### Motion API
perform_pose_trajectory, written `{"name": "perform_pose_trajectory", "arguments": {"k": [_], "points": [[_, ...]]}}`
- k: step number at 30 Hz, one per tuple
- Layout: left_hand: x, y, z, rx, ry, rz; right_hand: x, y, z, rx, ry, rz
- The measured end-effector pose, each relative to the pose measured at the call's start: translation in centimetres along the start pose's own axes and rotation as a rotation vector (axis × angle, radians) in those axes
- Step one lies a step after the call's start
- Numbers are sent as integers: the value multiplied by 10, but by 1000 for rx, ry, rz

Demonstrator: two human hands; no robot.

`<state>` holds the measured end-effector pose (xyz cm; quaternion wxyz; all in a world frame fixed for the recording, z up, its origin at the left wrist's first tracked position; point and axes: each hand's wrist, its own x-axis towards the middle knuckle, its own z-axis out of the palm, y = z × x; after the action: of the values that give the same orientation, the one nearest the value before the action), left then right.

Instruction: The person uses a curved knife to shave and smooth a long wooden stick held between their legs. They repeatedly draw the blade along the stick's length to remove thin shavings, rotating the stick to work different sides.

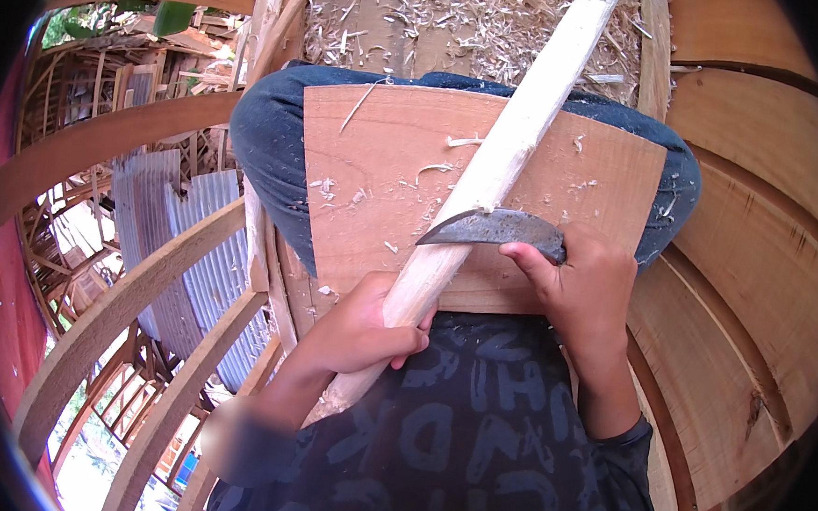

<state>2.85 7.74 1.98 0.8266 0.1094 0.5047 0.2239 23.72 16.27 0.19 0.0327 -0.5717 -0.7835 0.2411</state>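
The right hand (583, 283), in the middle right of the frame, is wrapped tight around the handle of a dark knife (490, 230). The blade points left and its edge rests on a long pale stick (488, 181). The left hand (359, 332), lower and near the middle, is closed around the bottom part of the same stick. The stick runs on a slant, from the lower left by the left hand up to the top right of the frame, so its long way goes up and away from the body. The knife touches it just above the left hand. Under the stick lies a flat brown board (378, 141) resting on the person's legs. Small curly shavings (442, 14) sit on the board and heap on the ground at the top of the frame.
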Motion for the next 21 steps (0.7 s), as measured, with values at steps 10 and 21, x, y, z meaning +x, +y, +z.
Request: {"name": "perform_pose_trajectory", "arguments": {"k": [10, 21], "points": [[0, -2, -5, -39, -56, 19, 20, 26, -26, -48, 33, 325], [2, -1, -2, -37, -20, 16, -12, -11, 0, 75, -96, -103]]}}
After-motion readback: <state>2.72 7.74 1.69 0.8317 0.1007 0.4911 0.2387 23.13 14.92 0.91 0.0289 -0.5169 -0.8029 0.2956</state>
